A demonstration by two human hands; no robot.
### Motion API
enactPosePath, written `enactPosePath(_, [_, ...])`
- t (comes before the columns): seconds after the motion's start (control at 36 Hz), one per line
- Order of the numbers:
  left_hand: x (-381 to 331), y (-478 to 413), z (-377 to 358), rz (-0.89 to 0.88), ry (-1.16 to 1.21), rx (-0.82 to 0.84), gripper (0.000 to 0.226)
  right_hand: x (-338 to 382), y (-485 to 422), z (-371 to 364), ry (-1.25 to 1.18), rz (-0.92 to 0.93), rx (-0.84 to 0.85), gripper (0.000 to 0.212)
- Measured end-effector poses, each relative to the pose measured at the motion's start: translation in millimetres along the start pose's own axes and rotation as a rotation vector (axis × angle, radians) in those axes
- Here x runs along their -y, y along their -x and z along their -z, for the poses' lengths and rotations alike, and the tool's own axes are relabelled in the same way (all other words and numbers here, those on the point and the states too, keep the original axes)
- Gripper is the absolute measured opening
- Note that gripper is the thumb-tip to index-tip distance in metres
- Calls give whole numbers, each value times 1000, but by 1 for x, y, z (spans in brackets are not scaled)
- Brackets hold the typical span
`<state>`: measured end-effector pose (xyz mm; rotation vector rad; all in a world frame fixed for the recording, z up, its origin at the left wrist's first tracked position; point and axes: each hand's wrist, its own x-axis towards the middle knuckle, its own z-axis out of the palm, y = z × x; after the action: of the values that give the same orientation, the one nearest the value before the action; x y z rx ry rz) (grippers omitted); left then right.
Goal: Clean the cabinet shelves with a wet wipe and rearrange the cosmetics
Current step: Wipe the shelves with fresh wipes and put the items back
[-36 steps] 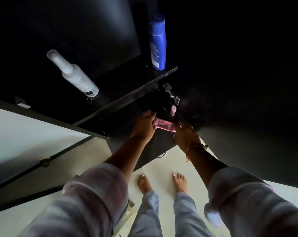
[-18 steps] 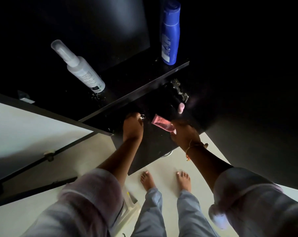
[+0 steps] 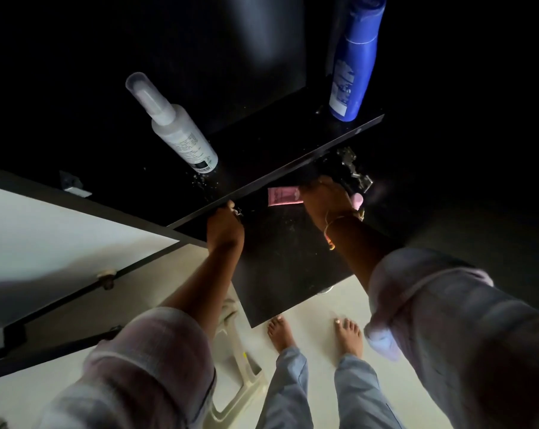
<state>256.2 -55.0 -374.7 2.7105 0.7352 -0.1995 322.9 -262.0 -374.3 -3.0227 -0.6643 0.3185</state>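
The dark cabinet (image 3: 262, 57) fills the upper view, its doors swung open, with two shelves I can make out — the upper shelf (image 3: 293, 156) and the lower shelf (image 3: 293, 258) jutting out over the pale floor. On the upper one stand two bottles, well apart: a tall blue bottle (image 3: 354, 57) at the right end and a white spray bottle (image 3: 175, 128) with a clear cap further left. Both look like light, stiff plastic, smooth enough to slip if wet; I'd take each round the middle of the body, not by the cap.

Lower down, the left hand (image 3: 224, 230) rests at the front edge of the upper shelf, fingers curled — whether its grip is closed on anything, I cannot tell. The right hand (image 3: 323, 199) reaches onto the lower shelf, its grip clamped on the cap end of one pink tube (image 3: 283, 196), which lies flat along the shelf. That tube should be soft and squeezable, so it is best held near the stiffer cap. I can see no wet wipe.
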Motion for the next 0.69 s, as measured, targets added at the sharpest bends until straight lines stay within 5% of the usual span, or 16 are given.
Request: enactPosePath(0.69, [0,-2,-3,-104,-152,17,37,-18,-19,7,69,34,-24,34])
